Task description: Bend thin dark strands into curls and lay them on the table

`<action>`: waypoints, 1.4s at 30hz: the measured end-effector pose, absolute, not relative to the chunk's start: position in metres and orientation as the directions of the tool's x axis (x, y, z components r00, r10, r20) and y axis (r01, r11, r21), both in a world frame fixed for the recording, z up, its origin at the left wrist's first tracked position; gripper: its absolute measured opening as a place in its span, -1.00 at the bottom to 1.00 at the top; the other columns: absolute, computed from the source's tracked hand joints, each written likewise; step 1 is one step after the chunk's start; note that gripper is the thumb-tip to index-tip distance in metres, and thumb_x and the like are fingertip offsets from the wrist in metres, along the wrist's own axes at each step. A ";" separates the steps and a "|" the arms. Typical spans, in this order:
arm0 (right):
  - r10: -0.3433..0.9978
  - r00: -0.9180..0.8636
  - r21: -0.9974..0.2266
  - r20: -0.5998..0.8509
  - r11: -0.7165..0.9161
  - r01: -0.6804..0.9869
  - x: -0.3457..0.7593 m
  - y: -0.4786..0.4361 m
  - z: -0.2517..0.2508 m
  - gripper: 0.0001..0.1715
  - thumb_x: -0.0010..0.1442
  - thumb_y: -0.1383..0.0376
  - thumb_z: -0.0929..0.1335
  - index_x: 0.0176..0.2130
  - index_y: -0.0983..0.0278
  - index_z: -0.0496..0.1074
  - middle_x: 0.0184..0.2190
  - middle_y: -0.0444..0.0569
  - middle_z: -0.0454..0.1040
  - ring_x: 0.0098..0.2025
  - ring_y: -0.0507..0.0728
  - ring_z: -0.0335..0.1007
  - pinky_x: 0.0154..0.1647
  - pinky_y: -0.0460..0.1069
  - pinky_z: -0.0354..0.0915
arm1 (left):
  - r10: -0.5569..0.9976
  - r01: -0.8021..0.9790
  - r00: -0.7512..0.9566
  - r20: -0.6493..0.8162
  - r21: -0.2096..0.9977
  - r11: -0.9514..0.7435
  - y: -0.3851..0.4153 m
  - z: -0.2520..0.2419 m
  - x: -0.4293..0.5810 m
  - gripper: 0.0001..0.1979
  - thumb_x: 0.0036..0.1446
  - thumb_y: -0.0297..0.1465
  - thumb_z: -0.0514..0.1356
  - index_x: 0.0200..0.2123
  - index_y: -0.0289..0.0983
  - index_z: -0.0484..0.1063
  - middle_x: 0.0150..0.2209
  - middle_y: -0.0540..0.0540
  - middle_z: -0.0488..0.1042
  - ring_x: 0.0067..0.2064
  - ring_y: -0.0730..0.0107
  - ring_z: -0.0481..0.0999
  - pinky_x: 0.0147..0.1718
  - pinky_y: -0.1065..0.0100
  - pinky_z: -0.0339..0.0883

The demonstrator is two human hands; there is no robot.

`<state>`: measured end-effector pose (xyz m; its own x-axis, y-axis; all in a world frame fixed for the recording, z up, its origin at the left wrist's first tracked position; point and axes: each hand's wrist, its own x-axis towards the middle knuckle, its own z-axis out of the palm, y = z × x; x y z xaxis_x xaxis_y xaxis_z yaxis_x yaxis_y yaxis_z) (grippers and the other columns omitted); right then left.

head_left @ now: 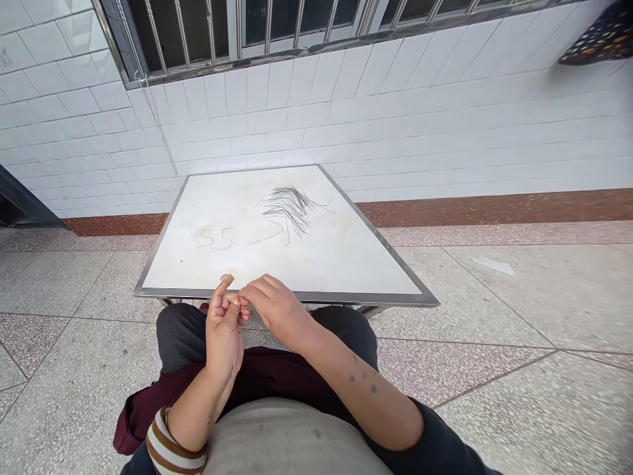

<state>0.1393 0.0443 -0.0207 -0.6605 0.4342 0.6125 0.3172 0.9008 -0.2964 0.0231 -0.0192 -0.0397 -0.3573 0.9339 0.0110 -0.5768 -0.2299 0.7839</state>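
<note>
My left hand (225,326) and my right hand (274,307) meet just at the near edge of a low white table (346,264). Fingertips of both are pinched together where they touch, on something too thin to make out. The left forefinger sticks up with a tan bandage on its tip. On the tabletop, farther back, lies a loose bunch of dark hair strands (289,208), with a few single curled strands (217,239) to its left. My knees sit under the table edge.
The table has a metal rim and stands on a speckled tiled floor. Behind it rises a white tiled wall (445,119) with a barred window (237,26) on top. A dark patterned thing (598,39) shows blurred at the upper right.
</note>
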 end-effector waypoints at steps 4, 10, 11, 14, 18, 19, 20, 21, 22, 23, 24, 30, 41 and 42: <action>0.504 -0.620 -0.391 0.602 0.862 0.321 0.146 0.045 -0.019 -0.76 0.27 0.52 0.21 -0.18 0.26 0.37 -0.27 0.01 0.43 -0.24 0.13 0.25 -0.25 0.03 0.30 | 0.939 -0.482 -0.327 0.106 0.836 -0.262 -0.021 -0.043 0.025 -0.53 0.16 -0.38 0.27 0.14 -0.17 0.31 -0.33 0.00 0.47 -0.35 0.51 0.43 -0.26 0.41 0.35; 0.528 -0.585 -0.423 0.615 0.848 0.320 0.149 0.044 -0.020 -0.76 0.29 0.49 0.23 -0.14 0.23 0.40 -0.26 0.01 0.43 -0.21 0.15 0.29 -0.25 0.04 0.35 | 0.928 -0.416 -0.353 0.115 0.869 -0.266 -0.022 -0.044 0.022 -0.52 0.14 -0.36 0.28 0.13 -0.19 0.31 -0.30 -0.04 0.49 -0.27 0.41 0.47 -0.29 0.36 0.41; 0.528 -0.582 -0.426 0.618 0.847 0.317 0.149 0.043 -0.020 -0.77 0.30 0.47 0.23 -0.15 0.22 0.40 -0.27 0.01 0.43 -0.21 0.15 0.30 -0.25 0.04 0.35 | 0.926 -0.409 -0.359 0.112 0.873 -0.264 -0.022 -0.044 0.021 -0.52 0.13 -0.36 0.29 0.12 -0.19 0.32 -0.31 -0.04 0.49 -0.27 0.41 0.46 -0.29 0.36 0.41; 0.519 -0.582 -0.418 0.626 0.853 0.312 0.147 0.042 -0.021 -0.76 0.31 0.45 0.23 -0.15 0.21 0.42 -0.27 0.00 0.44 -0.22 0.14 0.30 -0.26 0.04 0.36 | 0.915 -0.365 -0.381 0.132 0.888 -0.280 -0.022 -0.042 0.017 -0.55 0.11 -0.38 0.30 0.08 -0.20 0.38 -0.35 0.00 0.49 -0.27 0.46 0.44 -0.22 0.39 0.37; 0.501 -0.594 -0.382 0.629 0.865 0.324 0.147 0.043 -0.021 -0.72 0.32 0.47 0.21 -0.13 0.20 0.42 -0.26 0.00 0.44 -0.22 0.14 0.30 -0.27 0.04 0.34 | 0.900 -0.300 -0.405 0.161 0.906 -0.297 -0.021 -0.039 0.014 -0.58 0.08 -0.40 0.32 0.04 -0.19 0.43 -0.38 0.04 0.48 -0.36 0.55 0.38 -0.22 0.46 0.31; 0.495 -0.595 -0.374 0.633 0.869 0.325 0.148 0.044 -0.021 -0.73 0.32 0.47 0.21 -0.13 0.20 0.42 -0.26 0.00 0.44 -0.22 0.14 0.29 -0.27 0.04 0.34 | 0.899 -0.293 -0.408 0.156 0.911 -0.291 -0.020 -0.039 0.014 -0.58 0.07 -0.40 0.32 0.04 -0.18 0.43 -0.39 0.05 0.47 -0.38 0.55 0.36 -0.28 0.47 0.30; 0.489 -0.596 -0.366 0.637 0.872 0.324 0.148 0.044 -0.021 -0.73 0.32 0.47 0.21 -0.14 0.21 0.42 -0.26 0.00 0.45 -0.23 0.14 0.29 -0.28 0.04 0.33 | 0.900 -0.291 -0.411 0.147 0.914 -0.283 -0.019 -0.039 0.014 -0.57 0.07 -0.39 0.32 0.04 -0.18 0.43 -0.41 0.05 0.46 -0.39 0.54 0.35 -0.35 0.49 0.30; 0.483 -0.596 -0.358 0.642 0.876 0.323 0.148 0.045 -0.021 -0.74 0.32 0.46 0.21 -0.15 0.22 0.42 -0.26 0.00 0.45 -0.24 0.14 0.28 -0.28 0.03 0.32 | 0.900 -0.288 -0.414 0.139 0.918 -0.274 -0.018 -0.039 0.014 -0.56 0.06 -0.39 0.33 0.04 -0.17 0.43 -0.42 0.06 0.44 -0.40 0.53 0.34 -0.40 0.50 0.28; 0.474 -0.598 -0.349 0.646 0.880 0.322 0.148 0.045 -0.021 -0.75 0.32 0.46 0.21 -0.16 0.23 0.42 -0.27 0.00 0.46 -0.25 0.14 0.27 -0.29 0.03 0.31 | 0.900 -0.285 -0.416 0.131 0.921 -0.267 -0.018 -0.039 0.014 -0.56 0.05 -0.39 0.33 0.04 -0.17 0.42 -0.44 0.06 0.42 -0.39 0.51 0.34 -0.43 0.50 0.28; 0.464 -0.603 -0.337 0.648 0.886 0.320 0.148 0.046 -0.021 -0.76 0.32 0.46 0.21 -0.17 0.24 0.41 -0.29 0.00 0.46 -0.26 0.13 0.26 -0.29 0.03 0.30 | 0.898 -0.280 -0.420 0.127 0.924 -0.262 -0.017 -0.040 0.014 -0.55 0.05 -0.40 0.33 0.04 -0.18 0.42 -0.45 0.06 0.41 -0.39 0.50 0.35 -0.43 0.50 0.28; 0.453 -0.611 -0.323 0.650 0.892 0.317 0.148 0.046 -0.021 -0.77 0.32 0.46 0.21 -0.19 0.25 0.41 -0.30 -0.01 0.46 -0.28 0.13 0.24 -0.30 0.02 0.29 | 0.897 -0.271 -0.423 0.125 0.928 -0.257 -0.017 -0.040 0.014 -0.55 0.05 -0.40 0.32 0.04 -0.18 0.42 -0.46 0.07 0.39 -0.39 0.50 0.35 -0.42 0.49 0.29; 0.376 -0.679 -0.241 0.631 0.926 0.289 0.147 0.050 -0.026 -0.73 0.31 0.51 0.18 -0.21 0.28 0.41 -0.32 0.00 0.45 -0.30 0.12 0.22 -0.28 0.03 0.23 | 0.896 -0.204 -0.426 0.125 0.952 -0.230 -0.015 -0.047 0.013 -0.57 0.04 -0.45 0.30 0.03 -0.21 0.43 -0.49 0.09 0.37 -0.46 0.54 0.32 -0.35 0.44 0.28; 0.773 -0.596 -0.810 0.216 0.483 0.333 0.171 0.043 -0.017 -0.67 0.18 0.09 0.38 -0.11 0.20 0.33 -0.27 -0.08 0.47 -0.43 0.03 0.33 -0.40 -0.03 0.32 | 0.793 -0.018 -0.571 0.212 0.963 -0.270 -0.009 -0.031 0.006 -0.58 0.07 -0.36 0.29 0.04 -0.20 0.43 -0.43 0.04 0.39 -0.45 0.50 0.36 -0.35 0.42 0.30; 0.773 -0.615 -0.814 0.155 0.453 0.364 0.171 0.039 -0.017 -0.63 0.11 0.08 0.43 -0.15 0.19 0.35 -0.29 -0.10 0.48 -0.45 0.02 0.32 -0.42 -0.04 0.31 | 0.788 0.000 -0.577 0.214 0.965 -0.262 -0.008 -0.030 0.005 -0.58 0.09 -0.35 0.28 0.05 -0.19 0.41 -0.42 0.04 0.39 -0.45 0.50 0.36 -0.37 0.42 0.31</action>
